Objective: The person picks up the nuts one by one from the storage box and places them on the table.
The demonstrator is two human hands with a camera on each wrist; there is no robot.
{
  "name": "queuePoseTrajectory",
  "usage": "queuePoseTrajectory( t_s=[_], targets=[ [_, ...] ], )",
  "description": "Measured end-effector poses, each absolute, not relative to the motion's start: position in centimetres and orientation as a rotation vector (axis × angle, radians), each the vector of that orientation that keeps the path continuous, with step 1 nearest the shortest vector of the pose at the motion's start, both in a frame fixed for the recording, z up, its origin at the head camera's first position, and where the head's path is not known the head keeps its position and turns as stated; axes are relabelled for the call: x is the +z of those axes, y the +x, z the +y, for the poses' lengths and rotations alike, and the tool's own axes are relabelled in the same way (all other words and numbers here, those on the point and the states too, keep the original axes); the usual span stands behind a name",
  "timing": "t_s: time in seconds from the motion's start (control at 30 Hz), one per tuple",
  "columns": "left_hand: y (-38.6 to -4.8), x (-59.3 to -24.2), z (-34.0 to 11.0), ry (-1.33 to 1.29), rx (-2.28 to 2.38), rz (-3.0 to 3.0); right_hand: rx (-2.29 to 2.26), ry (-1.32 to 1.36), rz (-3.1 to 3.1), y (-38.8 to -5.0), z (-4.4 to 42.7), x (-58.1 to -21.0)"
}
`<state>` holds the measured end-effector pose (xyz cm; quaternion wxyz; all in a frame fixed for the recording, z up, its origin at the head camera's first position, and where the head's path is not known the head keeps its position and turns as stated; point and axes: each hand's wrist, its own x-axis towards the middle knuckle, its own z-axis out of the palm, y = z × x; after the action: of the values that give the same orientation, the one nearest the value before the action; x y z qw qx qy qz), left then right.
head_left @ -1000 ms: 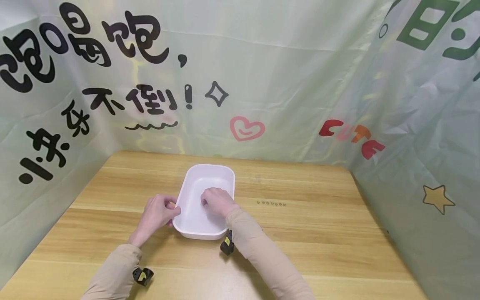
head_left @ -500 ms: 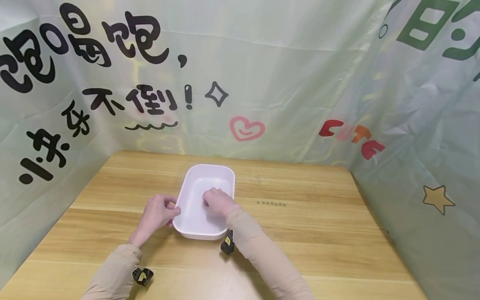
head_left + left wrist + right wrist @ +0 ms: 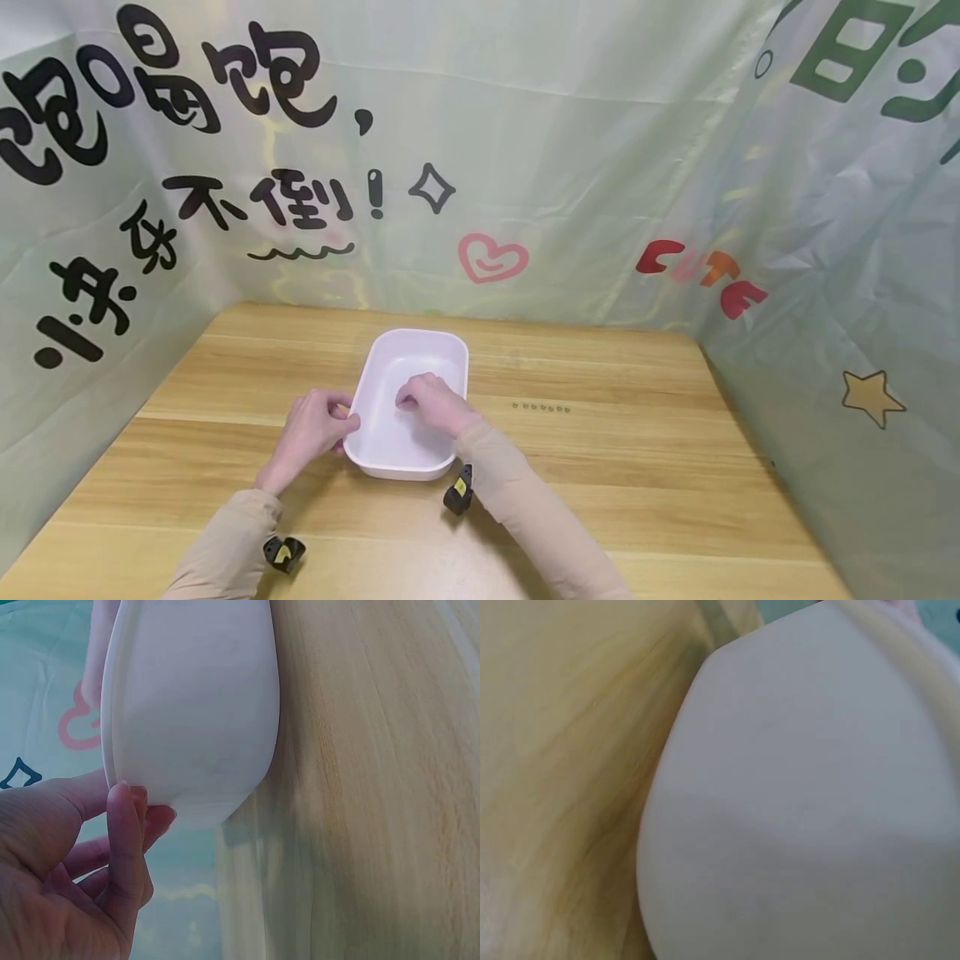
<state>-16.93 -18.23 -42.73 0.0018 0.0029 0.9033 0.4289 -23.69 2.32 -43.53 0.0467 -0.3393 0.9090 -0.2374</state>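
A white rectangular plastic tub [image 3: 375,452] with rounded corners rests on the wooden table in the head view. My left hand [image 3: 309,432] pinches its left rim between thumb and fingers; in the left wrist view the fingertips [image 3: 121,806] press against the tub's outer wall [image 3: 196,712]. Inside the tub, my right hand [image 3: 437,403] bends down over the bottom. Its fingertips are hidden beneath the knuckles, so whether it holds something small is unclear. Only the tub's outer side [image 3: 795,795] fills the right wrist view, which does not show the fingers.
The wooden table [image 3: 637,483] spreads around the tub. Printed cloth walls [image 3: 585,167] enclose its back and sides. A row of small dark marks [image 3: 542,407] lies on the tabletop right of the tub. Black wrist cameras [image 3: 283,553] hang under both beige sleeves.
My right hand has shifted slightly to the left inside the tub. The left hand and the tub stay in place.
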Motion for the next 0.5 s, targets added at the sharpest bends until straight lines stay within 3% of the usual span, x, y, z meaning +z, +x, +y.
queuePoseTrajectory(
  t_s=[0.5],
  targets=[
    [-16.9, -42.8, -18.2, 0.007, 1.355, 2.834, -1.658, -0.762, 2.371, -22.8, 5.6, -42.8]
  ],
)
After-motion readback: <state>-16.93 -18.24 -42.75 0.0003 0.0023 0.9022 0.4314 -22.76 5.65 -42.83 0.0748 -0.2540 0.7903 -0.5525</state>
